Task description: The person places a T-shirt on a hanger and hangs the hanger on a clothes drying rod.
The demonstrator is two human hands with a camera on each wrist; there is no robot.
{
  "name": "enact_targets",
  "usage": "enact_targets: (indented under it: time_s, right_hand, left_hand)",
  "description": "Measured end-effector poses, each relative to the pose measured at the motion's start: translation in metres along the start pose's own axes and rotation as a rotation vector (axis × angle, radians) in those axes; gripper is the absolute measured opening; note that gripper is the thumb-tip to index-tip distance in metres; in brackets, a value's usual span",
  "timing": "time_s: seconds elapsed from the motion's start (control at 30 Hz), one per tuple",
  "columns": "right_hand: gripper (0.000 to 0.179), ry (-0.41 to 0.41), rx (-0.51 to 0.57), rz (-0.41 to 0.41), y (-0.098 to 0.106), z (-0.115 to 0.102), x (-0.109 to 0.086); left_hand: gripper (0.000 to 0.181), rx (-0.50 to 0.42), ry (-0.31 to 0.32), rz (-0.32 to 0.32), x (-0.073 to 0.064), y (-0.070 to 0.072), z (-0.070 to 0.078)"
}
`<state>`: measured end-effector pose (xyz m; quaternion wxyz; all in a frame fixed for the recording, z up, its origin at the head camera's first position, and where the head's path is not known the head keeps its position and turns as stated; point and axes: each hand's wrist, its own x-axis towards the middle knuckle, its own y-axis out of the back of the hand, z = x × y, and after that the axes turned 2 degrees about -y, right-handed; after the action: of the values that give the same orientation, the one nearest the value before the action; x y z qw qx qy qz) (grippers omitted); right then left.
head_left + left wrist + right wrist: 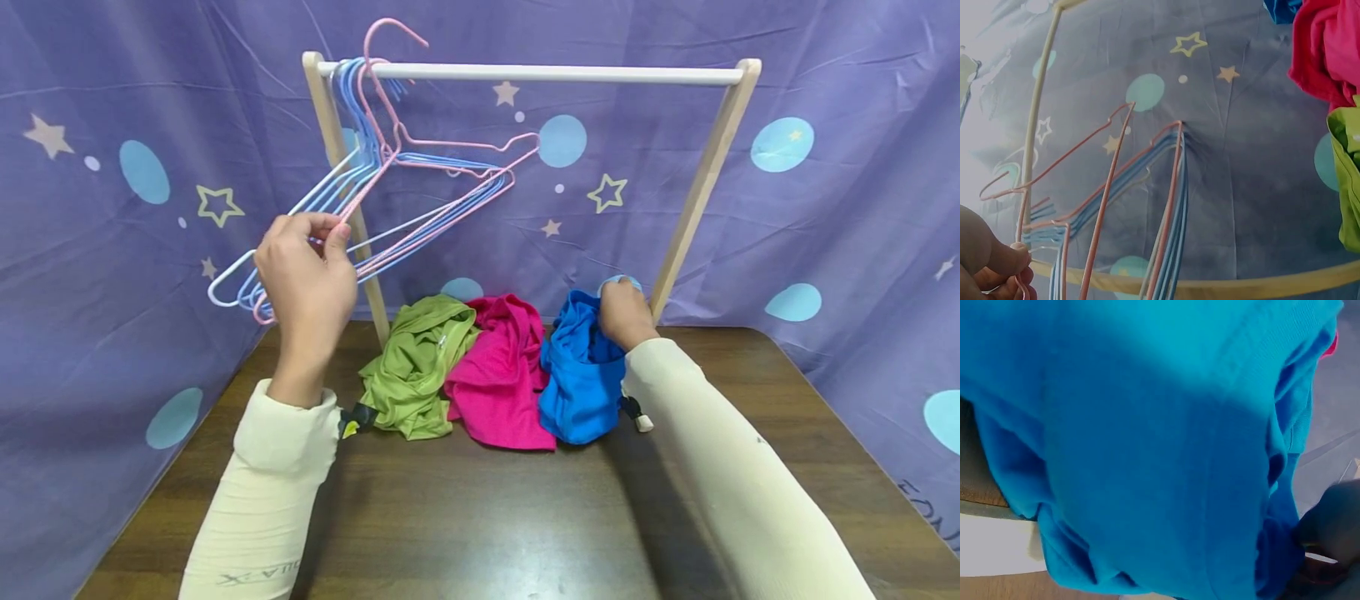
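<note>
My left hand [311, 267] pinches a pink wire hanger [450, 142] between thumb and fingers along one sloping arm. Its hook stands free above the white rail [540, 73]. Behind it, several blue, pink and white hangers [363, 108] hang together at the rail's left end. On the right, my right hand [628, 315] grips the upper edge of a crumpled blue garment [581, 392] on the table. In the right wrist view the blue cloth [1154, 456] covers most of the picture, and part of the right hand [1335, 528] shows at its edge.
A bunched pink garment [502, 375] lies beside the blue one, with a green garment [412, 367] at its left. Wooden rack posts [705, 187] stand at both sides of the brown table [480, 517]. A patterned purple curtain [645, 208] hangs behind.
</note>
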<state>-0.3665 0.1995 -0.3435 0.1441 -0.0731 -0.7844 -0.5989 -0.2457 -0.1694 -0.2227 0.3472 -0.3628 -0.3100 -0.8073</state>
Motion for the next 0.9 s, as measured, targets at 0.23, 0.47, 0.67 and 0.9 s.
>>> enact_targets:
  time_s: [0.23, 0.47, 0.67, 0.9]
  right_hand:
    - [0.028, -0.069, 0.138, 0.099, 0.006, -0.001, 0.001]
    - [0.041, -0.175, 0.411, 0.132, 0.021, -0.005, 0.002]
    - [0.044, -0.258, 0.564, 0.029, 0.032, -0.010, 0.001]
    - [0.034, -0.331, 0.574, -0.005, 0.034, -0.012, 0.000]
  left_hand:
    - [0.012, -0.043, -0.015, -0.019, -0.012, 0.001, 0.010]
    - [0.011, -0.085, -0.070, -0.048, -0.030, -0.006, 0.012]
    - [0.009, -0.083, -0.074, -0.087, -0.043, -0.010, 0.009]
    - [0.009, -0.079, -0.063, -0.155, -0.054, -0.015, 0.007]
